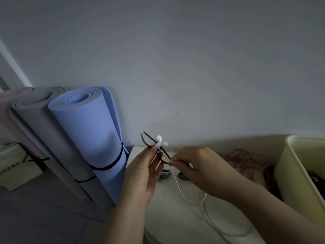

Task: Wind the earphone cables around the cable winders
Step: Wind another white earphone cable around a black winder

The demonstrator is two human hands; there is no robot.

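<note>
My left hand holds up a thin black cable winder whose prongs stick up and to the left. Two white earbuds rest against the winder just above my fingertips. My right hand pinches the white earphone cable close to the winder. From there the cable drops in a loose loop onto the white table. Two small grey winders lie on the table behind my hands.
A tangle of red-brown cable lies at the back right of the table. A cream bin holding more cables stands at the right edge. Rolled mats, one blue and one grey, lean against the wall at left.
</note>
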